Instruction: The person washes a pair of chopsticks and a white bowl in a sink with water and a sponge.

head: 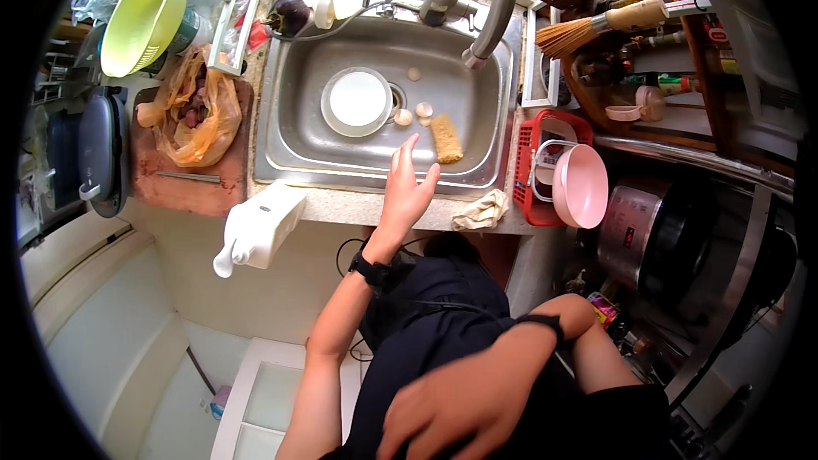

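Note:
My left hand (410,185) reaches over the front edge of the steel sink (307,169), fingers apart and holding nothing. Beyond its fingertips, a sponge (447,138) and several small pale round pieces (402,117) lie on the sink floor. A round bowl (356,99), white inside, rests by the drain, left of those pieces. Close to the camera, my right hand (457,399) is in front of my dark clothing, its back towards me; its fingers are partly cut off by the lower rim and seem to hold nothing.
Left of the sink, an orange plastic bag (198,118) and metal chopsticks (188,176) lie on a cutting board (223,198). A white container (263,227) juts over the counter's front edge. A crumpled cloth (480,211), red basket (524,160) and pink bowl (581,185) are at right. The curved faucet (501,6) overhangs the sink.

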Motion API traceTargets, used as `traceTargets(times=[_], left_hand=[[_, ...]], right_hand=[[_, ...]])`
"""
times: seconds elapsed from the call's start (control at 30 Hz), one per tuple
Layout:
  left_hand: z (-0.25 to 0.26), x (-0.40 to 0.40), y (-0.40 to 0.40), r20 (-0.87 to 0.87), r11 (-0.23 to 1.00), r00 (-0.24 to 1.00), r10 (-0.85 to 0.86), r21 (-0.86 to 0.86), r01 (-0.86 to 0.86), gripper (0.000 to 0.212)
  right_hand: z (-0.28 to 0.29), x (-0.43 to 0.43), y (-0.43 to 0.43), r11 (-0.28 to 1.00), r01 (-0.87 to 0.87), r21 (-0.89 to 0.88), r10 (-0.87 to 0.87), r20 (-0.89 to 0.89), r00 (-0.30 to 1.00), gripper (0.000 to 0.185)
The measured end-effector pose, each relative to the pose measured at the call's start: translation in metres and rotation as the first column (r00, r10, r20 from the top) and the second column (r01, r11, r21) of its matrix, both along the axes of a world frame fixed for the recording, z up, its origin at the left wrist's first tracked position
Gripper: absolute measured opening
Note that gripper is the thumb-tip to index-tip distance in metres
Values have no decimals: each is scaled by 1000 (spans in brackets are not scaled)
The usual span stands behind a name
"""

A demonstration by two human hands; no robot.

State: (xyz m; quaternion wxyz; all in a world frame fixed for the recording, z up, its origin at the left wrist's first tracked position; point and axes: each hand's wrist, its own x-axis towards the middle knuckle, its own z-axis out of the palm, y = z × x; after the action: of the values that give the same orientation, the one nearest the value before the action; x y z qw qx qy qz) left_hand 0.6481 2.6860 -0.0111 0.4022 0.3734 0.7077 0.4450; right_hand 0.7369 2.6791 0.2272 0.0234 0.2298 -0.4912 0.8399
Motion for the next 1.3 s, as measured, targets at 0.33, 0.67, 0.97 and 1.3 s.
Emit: traceTargets(times=[0.33,0.67,0.97,1.3], left_hand=[[185,-11,3,-113,697,923,-368,624,354,28],[294,105,-37,-101,32,474,-874,964,264,27],[324,9,-61,78,111,251,-965,987,119,20],[229,-73,-79,436,452,154,-887,887,95,24]], right_hand=[[-203,70,78,689,638,344,-585,783,209,28],[-289,-44,111,766,502,401,-414,906,-92,22],[-398,-120,116,708,510,489,-430,871,-238,28],[-416,-134,121,567,587,578,-500,807,-313,34]])
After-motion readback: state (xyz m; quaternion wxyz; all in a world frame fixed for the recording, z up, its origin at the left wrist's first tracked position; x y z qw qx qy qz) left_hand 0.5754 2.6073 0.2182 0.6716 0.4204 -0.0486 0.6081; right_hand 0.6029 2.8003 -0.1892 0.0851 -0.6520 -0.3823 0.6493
